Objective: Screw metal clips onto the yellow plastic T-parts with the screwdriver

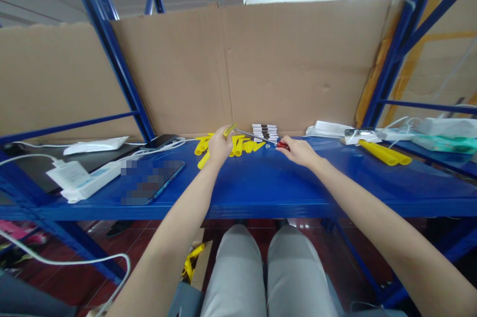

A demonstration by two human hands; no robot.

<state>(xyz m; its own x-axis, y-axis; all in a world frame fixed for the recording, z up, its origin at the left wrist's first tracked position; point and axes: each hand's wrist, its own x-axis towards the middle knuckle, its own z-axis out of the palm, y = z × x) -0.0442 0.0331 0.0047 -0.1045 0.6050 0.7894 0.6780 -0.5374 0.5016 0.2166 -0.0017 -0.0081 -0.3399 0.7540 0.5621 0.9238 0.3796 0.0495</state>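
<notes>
My left hand (pixel 220 148) pinches a small yellow piece (pixel 228 130) above the blue shelf (pixel 261 183). The fingers of my right hand (pixel 300 151) are wrapped round the red handle of a screwdriver (pixel 257 137). Its thin metal shaft points left, with the tip at or close to the yellow piece; whether they touch I cannot tell. Several yellow tubes (pixel 203 159) lie around and behind my left hand, partly hidden by it. Between my hands are smaller yellow pieces (pixel 254 146). A stack of white and dark-banded pieces (pixel 265 131) stands behind the shaft.
On the left lie a phone (pixel 167 183), a white power strip (pixel 97 180) and cables. To the right, two larger yellow tubes (pixel 385 154) rest near white packets (pixel 331 129). A cardboard panel (pixel 279 68) closes the back, between blue posts (pixel 395 58). Below is a carton (pixel 203 262) with yellow tubes.
</notes>
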